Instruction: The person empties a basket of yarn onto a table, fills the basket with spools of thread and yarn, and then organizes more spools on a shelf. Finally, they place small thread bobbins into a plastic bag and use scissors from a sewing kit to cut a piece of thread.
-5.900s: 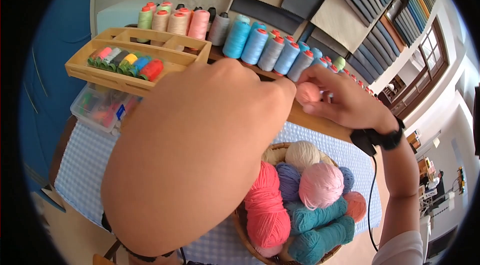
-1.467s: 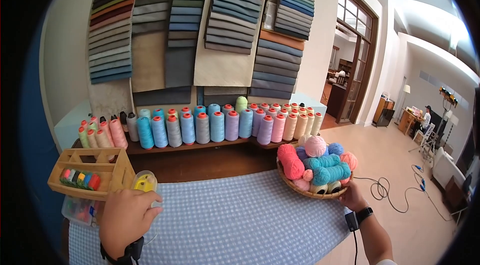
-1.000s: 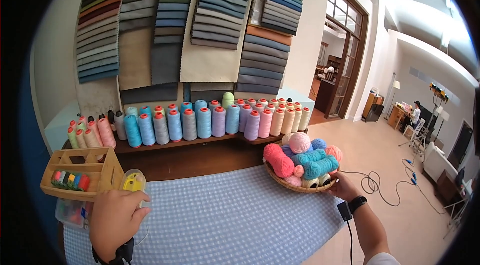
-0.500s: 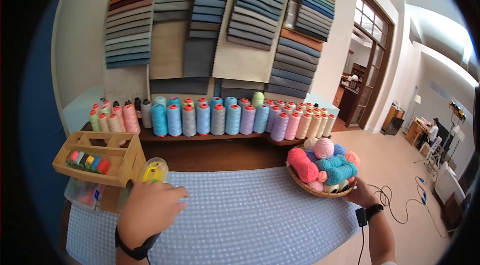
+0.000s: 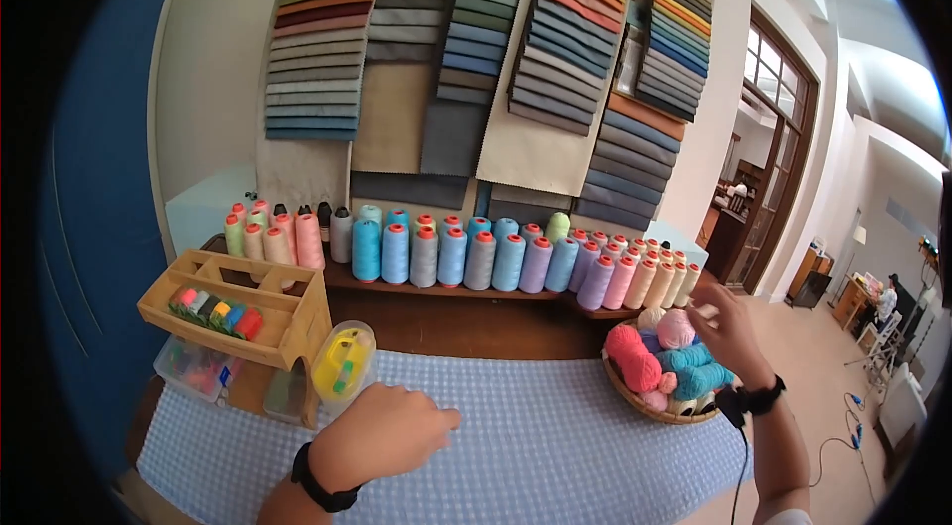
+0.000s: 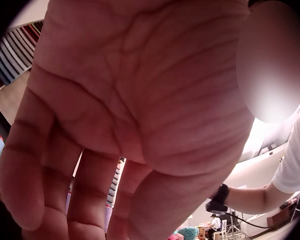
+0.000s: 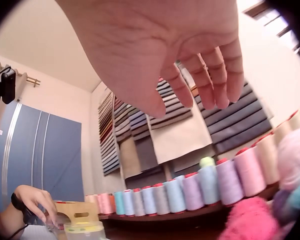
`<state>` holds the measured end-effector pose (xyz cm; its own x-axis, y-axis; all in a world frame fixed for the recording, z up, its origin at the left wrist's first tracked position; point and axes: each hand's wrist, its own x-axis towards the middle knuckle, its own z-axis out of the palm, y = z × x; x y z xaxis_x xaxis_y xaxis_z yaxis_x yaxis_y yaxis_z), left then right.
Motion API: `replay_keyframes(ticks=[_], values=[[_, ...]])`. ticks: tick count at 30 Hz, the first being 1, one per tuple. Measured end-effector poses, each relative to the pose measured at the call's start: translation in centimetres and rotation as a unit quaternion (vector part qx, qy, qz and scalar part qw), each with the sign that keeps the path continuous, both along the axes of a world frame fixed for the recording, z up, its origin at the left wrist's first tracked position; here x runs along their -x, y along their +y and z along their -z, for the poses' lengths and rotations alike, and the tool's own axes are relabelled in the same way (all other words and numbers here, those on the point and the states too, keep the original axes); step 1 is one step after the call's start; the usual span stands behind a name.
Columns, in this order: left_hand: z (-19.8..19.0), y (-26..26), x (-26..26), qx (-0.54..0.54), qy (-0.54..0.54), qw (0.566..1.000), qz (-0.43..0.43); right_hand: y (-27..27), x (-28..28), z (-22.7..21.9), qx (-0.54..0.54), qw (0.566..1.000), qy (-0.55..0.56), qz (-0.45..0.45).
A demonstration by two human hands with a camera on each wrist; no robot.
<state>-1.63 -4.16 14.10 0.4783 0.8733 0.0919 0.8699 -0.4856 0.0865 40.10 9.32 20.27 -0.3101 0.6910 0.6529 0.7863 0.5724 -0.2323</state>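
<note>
My left hand (image 5: 387, 431) hovers palm down over the gingham cloth (image 5: 516, 456), just right of an oval clear box (image 5: 347, 366) with yellow inside. Its bare palm and loosely bent fingers fill the left wrist view. At the table's right end sits a wicker basket (image 5: 645, 408) heaped with yarn: a coral skein (image 5: 633, 356), teal skeins (image 5: 702, 381), a pale pink ball (image 5: 676, 330) and a small peach ball (image 5: 667, 383). Above its right side is my right hand (image 5: 732, 332), fingers relaxed with nothing in them, as the right wrist view shows.
Rows of thread cones (image 5: 481, 262) line a dark shelf along the back. A wooden organizer (image 5: 248, 312) with small colored spools stands at left, above a clear box of bits (image 5: 196, 366). Fabric swatches (image 5: 555, 59) hang on the wall. A cable hangs from my right wrist.
Earlier my right hand held a small peach yarn ball, then the basket's rim; now it has risen off the rim above the yarn. My left hand has drawn away from the oval box.
</note>
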Motion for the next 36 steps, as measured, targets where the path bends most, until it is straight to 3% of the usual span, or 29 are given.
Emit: replay_keyframes(ticks=[2, 4, 6, 12, 16, 20, 22, 24, 25, 27, 30, 31, 33, 36], values=[[-0.3, -0.4, -0.2, 0.016, 0.001, 1.0, 0.001, 2.5, 4.3, -0.8, 0.028, 0.998, -0.041, -0.048], [-0.2, -0.8, 0.0, 0.004, -0.007, 1.0, 0.018, 6.3, 7.6, -0.4, -0.012, 0.987, -0.14, -0.076], [-0.2, -1.3, 0.1, 0.001, -0.005, 1.0, 0.023, 10.3, 10.4, 0.4, 0.031, 0.984, -0.146, -0.097], [-0.5, -2.3, 0.4, -0.028, -0.023, 0.998, 0.044, 18.4, 16.0, 1.7, 0.071, 0.976, -0.193, -0.068], [-0.8, -3.0, 0.6, -0.051, -0.04, 0.996, 0.053, 19.9, 18.2, 2.1, 0.127, 0.968, -0.219, -0.003], [-0.7, -2.8, 0.7, -0.06, -0.06, 0.995, 0.057, 20.9, 19.6, 2.1, 0.138, 0.973, -0.176, 0.059], [-1.1, -3.0, 0.6, -0.078, -0.029, 0.995, 0.062, 20.5, 20.2, 2.0, 0.11, 0.968, -0.208, 0.089], [-1.3, -3.1, 0.7, -0.077, -0.047, 0.994, 0.066, 18.7, 20.8, 0.8, 0.224, 0.964, -0.116, 0.082], [-1.3, -3.1, 0.8, -0.077, -0.062, 0.993, 0.07, 19.3, 21.0, 0.7, 0.224, 0.964, -0.117, 0.081], [-1.5, -3.2, 0.7, -0.079, -0.057, 0.993, 0.07, 21.0, 21.3, 0.7, 0.355, 0.929, -0.006, 0.104], [-1.7, -3.2, 0.6, -0.084, -0.045, 0.993, 0.069, 21.7, 22.3, 0.4, 0.361, 0.919, 0.036, 0.154], [-1.8, -3.2, 0.5, -0.088, -0.038, 0.993, 0.069, 21.7, 22.6, 0.2, 0.361, 0.92, 0.036, 0.152], [-1.9, -3.2, 0.6, -0.08, -0.042, 0.994, 0.068, 21.7, 22.9, -0.2, 0.324, 0.933, -0.075, 0.136], [-2.0, -3.2, 0.6, -0.072, -0.047, 0.994, 0.067, 24.4, 23.0, 0.3, 0.354, 0.926, -0.041, 0.124]])
